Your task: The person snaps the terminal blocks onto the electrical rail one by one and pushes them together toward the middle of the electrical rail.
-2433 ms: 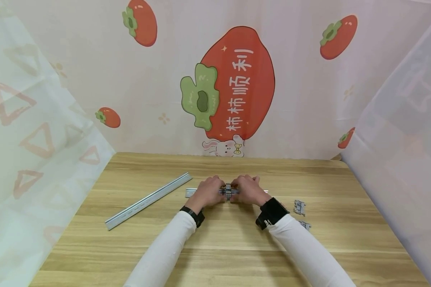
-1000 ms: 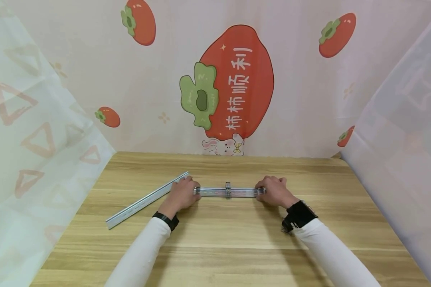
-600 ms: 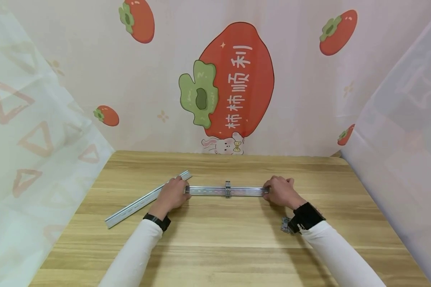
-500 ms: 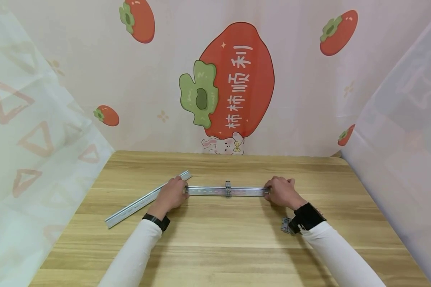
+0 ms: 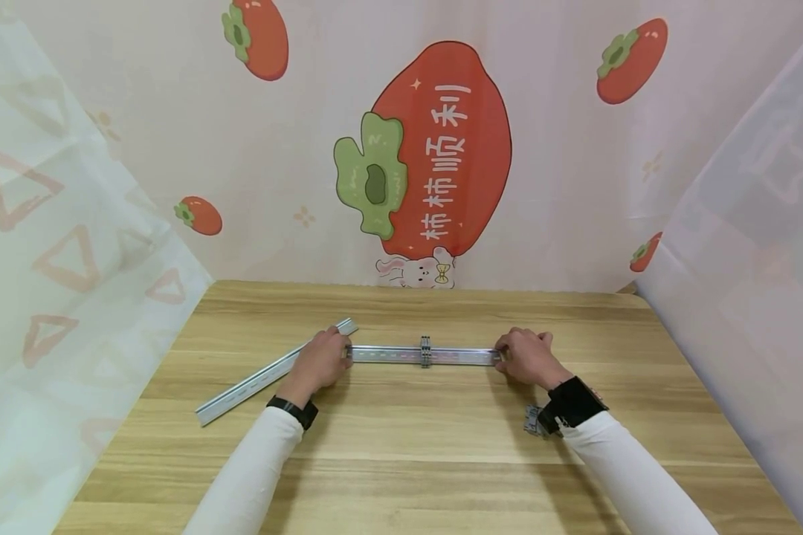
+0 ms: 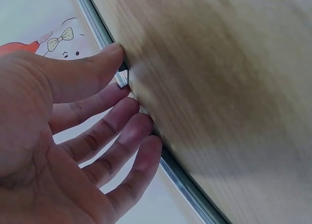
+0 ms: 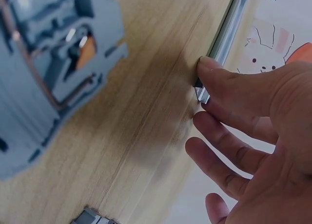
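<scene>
Just left of the left hand [image 5: 321, 362], a second metal rail [image 5: 268, 374] lies slanted on the wooden table [image 5: 401, 446], its far end close beside the knuckles; nothing lies between it and the hand. Near the right wrist a few grey terminal blocks [image 5: 532, 420] sit on the table, partly hidden by the black wrist strap [image 5: 570, 403]; in the right wrist view one of them [image 7: 46, 63] fills the near corner, blurred. Between the two hands the short metal rail [image 5: 424, 356] lies flat and crosswise on the table, with a grey terminal block [image 5: 425, 352] clipped on at its middle, well apart from both sets of fingers. The left hand pinches the rail's left end [image 6: 122, 78] between thumb and fingertips. The right hand [image 5: 527, 357] seems to pinch the right end [image 7: 201, 93] likewise, thumb on top; its lower fingers look only loosely curled beside it.
</scene>
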The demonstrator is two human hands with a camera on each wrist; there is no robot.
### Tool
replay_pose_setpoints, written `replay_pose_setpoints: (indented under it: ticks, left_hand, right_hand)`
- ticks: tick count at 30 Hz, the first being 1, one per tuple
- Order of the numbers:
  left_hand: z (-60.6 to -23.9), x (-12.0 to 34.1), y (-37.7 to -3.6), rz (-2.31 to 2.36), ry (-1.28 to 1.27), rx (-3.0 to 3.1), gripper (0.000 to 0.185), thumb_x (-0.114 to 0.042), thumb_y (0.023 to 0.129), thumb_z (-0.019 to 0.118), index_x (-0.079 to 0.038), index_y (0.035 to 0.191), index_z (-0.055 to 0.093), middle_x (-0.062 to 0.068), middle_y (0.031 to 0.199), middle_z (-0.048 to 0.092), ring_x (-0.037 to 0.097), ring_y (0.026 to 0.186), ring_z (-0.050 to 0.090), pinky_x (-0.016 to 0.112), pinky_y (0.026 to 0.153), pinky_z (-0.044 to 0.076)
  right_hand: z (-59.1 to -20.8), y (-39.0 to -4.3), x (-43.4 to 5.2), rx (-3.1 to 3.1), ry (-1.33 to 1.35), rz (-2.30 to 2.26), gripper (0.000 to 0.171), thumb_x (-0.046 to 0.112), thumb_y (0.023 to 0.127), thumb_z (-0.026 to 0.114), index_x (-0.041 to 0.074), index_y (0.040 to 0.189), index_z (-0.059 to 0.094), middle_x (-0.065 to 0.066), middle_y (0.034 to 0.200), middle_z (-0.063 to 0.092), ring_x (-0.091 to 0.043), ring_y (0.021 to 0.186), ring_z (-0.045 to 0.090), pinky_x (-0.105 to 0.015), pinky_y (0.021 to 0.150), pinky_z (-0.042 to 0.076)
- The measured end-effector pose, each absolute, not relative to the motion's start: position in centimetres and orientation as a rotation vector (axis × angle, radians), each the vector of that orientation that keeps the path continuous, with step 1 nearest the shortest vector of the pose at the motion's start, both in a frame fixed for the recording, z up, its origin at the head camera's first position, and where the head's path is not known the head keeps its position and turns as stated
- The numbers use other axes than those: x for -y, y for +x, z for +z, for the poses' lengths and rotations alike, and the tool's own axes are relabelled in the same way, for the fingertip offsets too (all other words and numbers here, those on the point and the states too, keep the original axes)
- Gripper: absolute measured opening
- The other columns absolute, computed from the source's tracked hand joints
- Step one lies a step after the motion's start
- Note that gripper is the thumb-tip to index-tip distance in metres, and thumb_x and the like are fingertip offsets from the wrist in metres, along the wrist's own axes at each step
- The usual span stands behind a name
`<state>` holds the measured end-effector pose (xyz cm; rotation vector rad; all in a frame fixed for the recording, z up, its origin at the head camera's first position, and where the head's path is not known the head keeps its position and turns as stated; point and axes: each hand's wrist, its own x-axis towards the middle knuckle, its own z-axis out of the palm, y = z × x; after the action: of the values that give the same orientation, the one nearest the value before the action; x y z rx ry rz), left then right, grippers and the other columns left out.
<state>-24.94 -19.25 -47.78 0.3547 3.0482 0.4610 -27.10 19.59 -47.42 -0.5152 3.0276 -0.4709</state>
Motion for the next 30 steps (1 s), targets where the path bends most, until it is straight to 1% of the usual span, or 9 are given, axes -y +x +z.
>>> replay_pose_setpoints:
  ticks: [4, 10, 13, 18, 21, 27, 30]
  left_hand:
    - [-47.8, 19.3, -25.1, 0.456, 0.366, -3.053, 0.011, -0.012, 0.091, 0.076, -0.005, 0.099, 0.074, 0.011, 0.1, 0.061, 0.029, 0.091, 0.058, 0.048, 0.077, 0.052]
    - [-47.9, 19.2, -25.4, 0.448, 0.377, -3.06, 0.011, -0.013, 0.09, 0.078, -0.007, 0.099, 0.075, 0.01, 0.099, 0.062, 0.028, 0.09, 0.059, 0.047, 0.075, 0.052]
    - [-47.9, 19.0, -25.6, 0.446, 0.38, -3.065, 0.011, -0.013, 0.09, 0.078, -0.007, 0.099, 0.075, 0.01, 0.101, 0.063, 0.029, 0.092, 0.06, 0.048, 0.075, 0.053]
    - [-47.9, 18.7, -25.9, 0.437, 0.389, -3.085, 0.012, -0.014, 0.091, 0.077, -0.006, 0.099, 0.075, 0.013, 0.107, 0.065, 0.033, 0.099, 0.062, 0.051, 0.078, 0.054]
    - [-47.9, 18.5, -26.2, 0.429, 0.391, -3.09, 0.013, -0.015, 0.091, 0.077, -0.006, 0.1, 0.075, 0.014, 0.107, 0.066, 0.035, 0.1, 0.063, 0.053, 0.078, 0.054]
    - [-48.2, 17.9, -27.0, 0.413, 0.385, -3.1, 0.014, -0.017, 0.092, 0.076, -0.007, 0.102, 0.075, 0.013, 0.108, 0.066, 0.034, 0.1, 0.063, 0.052, 0.079, 0.054]
    - [-48.3, 17.6, -27.4, 0.413, 0.387, -3.095, 0.015, -0.017, 0.093, 0.075, -0.006, 0.104, 0.075, 0.012, 0.105, 0.065, 0.032, 0.098, 0.062, 0.05, 0.08, 0.053]
  right_hand:
    - [-47.5, -27.3, -19.7, -3.031, -0.515, -0.463, 0.026, 0.015, 0.08, 0.086, 0.005, 0.103, 0.077, -0.004, 0.095, 0.067, -0.028, 0.09, 0.059, -0.056, 0.084, 0.026]
    - [-47.5, -27.5, -19.8, -3.034, -0.523, -0.476, 0.024, 0.013, 0.081, 0.085, 0.005, 0.102, 0.077, -0.003, 0.091, 0.066, -0.028, 0.091, 0.059, -0.057, 0.085, 0.026]
    - [-47.4, -27.6, -19.9, -3.037, -0.523, -0.475, 0.024, 0.013, 0.081, 0.085, 0.005, 0.101, 0.077, -0.004, 0.09, 0.065, -0.029, 0.091, 0.059, -0.057, 0.085, 0.026]
    - [-47.3, -28.1, -20.0, -3.037, -0.511, -0.467, 0.023, 0.013, 0.081, 0.085, 0.006, 0.1, 0.077, -0.005, 0.093, 0.066, -0.031, 0.094, 0.06, -0.058, 0.086, 0.026]
    - [-47.3, -28.4, -20.2, -3.035, -0.501, -0.465, 0.022, 0.013, 0.081, 0.085, 0.006, 0.1, 0.077, -0.005, 0.093, 0.067, -0.032, 0.095, 0.06, -0.059, 0.086, 0.025]
    - [-47.4, -29.2, -20.6, -3.031, -0.48, -0.442, 0.022, 0.014, 0.081, 0.085, 0.006, 0.1, 0.077, -0.008, 0.101, 0.07, -0.034, 0.1, 0.061, -0.058, 0.085, 0.026]
    - [-47.3, -29.6, -21.0, -3.035, -0.477, -0.44, 0.023, 0.014, 0.081, 0.085, 0.006, 0.101, 0.077, -0.01, 0.104, 0.071, -0.035, 0.1, 0.062, -0.058, 0.084, 0.026]
